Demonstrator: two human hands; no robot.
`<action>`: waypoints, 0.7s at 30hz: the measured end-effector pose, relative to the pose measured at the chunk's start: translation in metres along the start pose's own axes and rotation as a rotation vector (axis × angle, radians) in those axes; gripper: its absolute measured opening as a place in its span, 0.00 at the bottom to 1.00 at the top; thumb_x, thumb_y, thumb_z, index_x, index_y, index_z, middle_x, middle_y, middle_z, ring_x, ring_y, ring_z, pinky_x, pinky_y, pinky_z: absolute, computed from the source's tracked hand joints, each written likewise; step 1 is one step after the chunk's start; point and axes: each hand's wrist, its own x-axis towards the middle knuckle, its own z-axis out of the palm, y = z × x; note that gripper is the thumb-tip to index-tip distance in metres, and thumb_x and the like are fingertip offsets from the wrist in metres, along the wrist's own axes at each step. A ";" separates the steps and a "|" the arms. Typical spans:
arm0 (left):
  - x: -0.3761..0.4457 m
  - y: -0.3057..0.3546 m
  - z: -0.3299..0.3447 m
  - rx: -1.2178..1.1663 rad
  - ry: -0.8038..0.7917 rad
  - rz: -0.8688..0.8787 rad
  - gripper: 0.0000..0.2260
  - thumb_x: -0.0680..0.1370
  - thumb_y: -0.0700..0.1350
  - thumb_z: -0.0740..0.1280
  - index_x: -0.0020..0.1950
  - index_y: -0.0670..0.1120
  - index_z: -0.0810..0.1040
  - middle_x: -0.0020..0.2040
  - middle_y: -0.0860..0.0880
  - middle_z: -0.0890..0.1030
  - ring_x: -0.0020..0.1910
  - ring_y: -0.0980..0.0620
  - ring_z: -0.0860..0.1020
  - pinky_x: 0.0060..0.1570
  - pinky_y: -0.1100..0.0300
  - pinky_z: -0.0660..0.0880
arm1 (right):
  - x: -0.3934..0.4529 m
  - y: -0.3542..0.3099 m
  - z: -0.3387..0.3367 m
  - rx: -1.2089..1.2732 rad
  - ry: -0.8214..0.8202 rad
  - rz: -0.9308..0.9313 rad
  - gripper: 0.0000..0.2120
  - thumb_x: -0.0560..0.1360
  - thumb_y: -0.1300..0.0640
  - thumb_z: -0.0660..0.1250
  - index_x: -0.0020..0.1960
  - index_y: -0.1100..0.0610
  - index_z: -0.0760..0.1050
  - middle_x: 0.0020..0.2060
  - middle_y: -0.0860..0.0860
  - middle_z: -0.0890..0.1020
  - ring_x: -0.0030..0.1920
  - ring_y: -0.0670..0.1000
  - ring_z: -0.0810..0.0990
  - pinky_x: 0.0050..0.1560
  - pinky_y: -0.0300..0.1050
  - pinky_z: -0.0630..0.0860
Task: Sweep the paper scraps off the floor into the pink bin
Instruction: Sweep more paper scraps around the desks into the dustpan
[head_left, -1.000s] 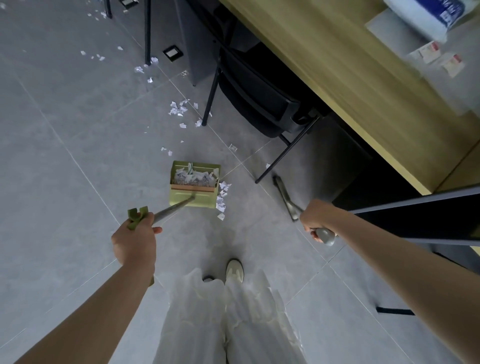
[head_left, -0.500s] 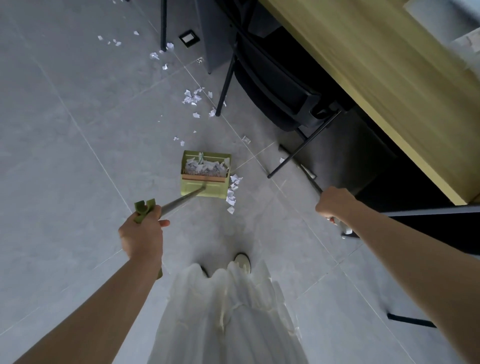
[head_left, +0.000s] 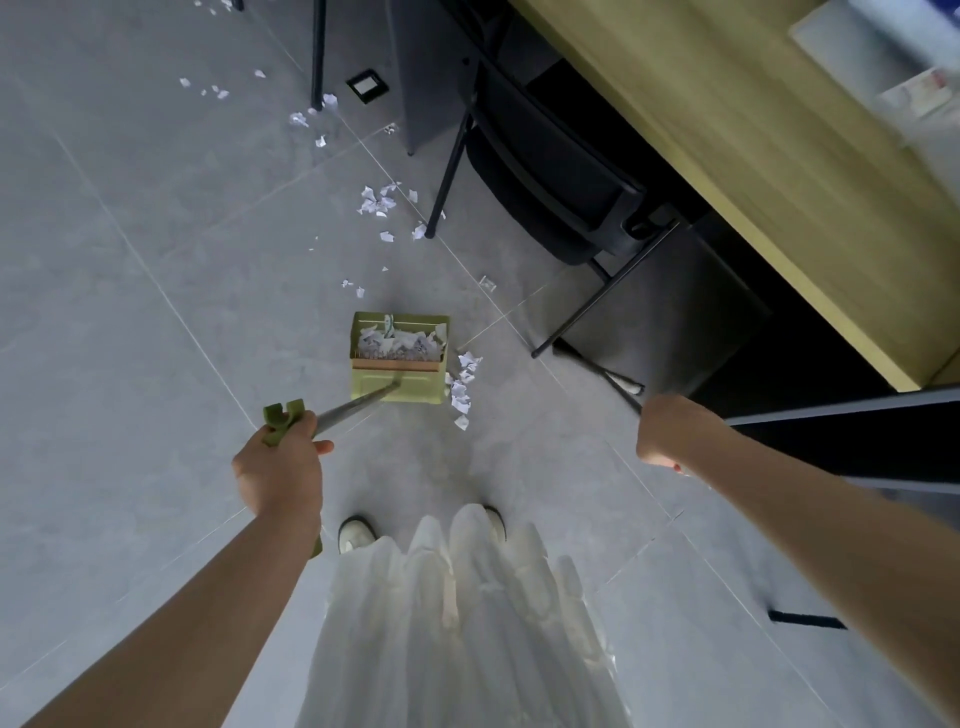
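Dustpan (head_left: 399, 358) sits on open floor (head_left: 130, 260), scraps (head_left: 462, 387) along its right edge.

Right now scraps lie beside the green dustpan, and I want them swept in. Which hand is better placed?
Right hand: it grips the broom, on the scraps' side. Left hand holds the dustpan handle.

Left hand (head_left: 278, 470) grips green dustpan (head_left: 399, 357) handle (paper scraps (head_left: 400, 343) inside); right hand (head_left: 670, 431) grips broom handle (head_left: 602, 371); more scraps beside pan.
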 end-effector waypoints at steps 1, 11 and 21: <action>0.004 0.000 -0.003 0.002 0.000 -0.003 0.09 0.76 0.53 0.68 0.40 0.50 0.78 0.33 0.50 0.83 0.32 0.54 0.74 0.36 0.58 0.69 | -0.004 -0.004 0.003 -0.021 -0.013 -0.011 0.03 0.73 0.67 0.58 0.43 0.62 0.66 0.39 0.57 0.72 0.41 0.54 0.77 0.46 0.45 0.79; 0.069 0.019 -0.086 0.049 -0.072 0.016 0.09 0.77 0.52 0.68 0.46 0.47 0.80 0.35 0.49 0.84 0.27 0.54 0.69 0.28 0.60 0.65 | -0.072 -0.121 0.007 0.338 -0.302 -0.055 0.06 0.73 0.69 0.62 0.44 0.66 0.77 0.32 0.55 0.75 0.28 0.50 0.75 0.25 0.36 0.68; 0.134 0.026 -0.152 0.070 -0.075 0.054 0.09 0.77 0.53 0.68 0.47 0.49 0.81 0.35 0.49 0.84 0.31 0.54 0.74 0.30 0.60 0.67 | -0.104 -0.253 -0.009 1.308 -0.468 0.165 0.07 0.75 0.70 0.58 0.40 0.61 0.67 0.31 0.55 0.73 0.28 0.49 0.74 0.21 0.37 0.73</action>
